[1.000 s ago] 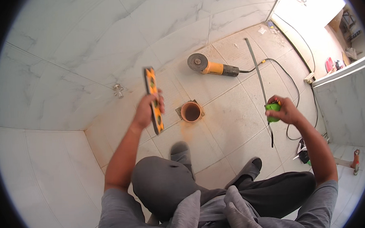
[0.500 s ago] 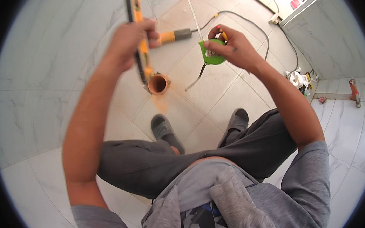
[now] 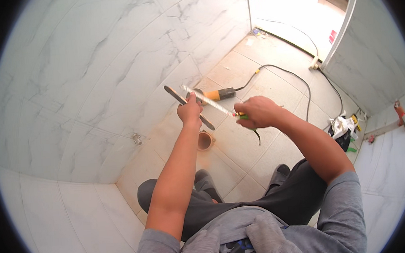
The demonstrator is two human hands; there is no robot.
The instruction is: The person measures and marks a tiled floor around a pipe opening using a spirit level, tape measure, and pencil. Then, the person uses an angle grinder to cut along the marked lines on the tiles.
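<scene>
- The left hand (image 3: 190, 111) is closed round the middle of a spirit level (image 3: 175, 95), which slants from far left to near right above the floor (image 3: 241, 157).
- The right hand (image 3: 259, 111) grips a green tape measure (image 3: 244, 117), hiding most of its case; a dark strap (image 3: 258, 137) hangs on the near side.
- The tape blade (image 3: 216, 104) runs out far and left past the left hand's fingertips; whether it touches them or the level cannot be told.
- Beyond the hands, an angle grinder (image 3: 219, 94) lies on the floor, its disc partly blocked from sight by the left hand and blade.
- Its cord (image 3: 298, 74) loops out to the right.
- An orange pipe (image 3: 205, 149) opens in the floor just nearer than the level's near end.
- Left, a metal valve (image 3: 136, 139) sits at the marbled wall (image 3: 110, 76).
- Right, a crumpled white bag (image 3: 342, 125) lies against something black.
- Two slippers (image 3: 207, 185) stand nearer than the pipe.
</scene>
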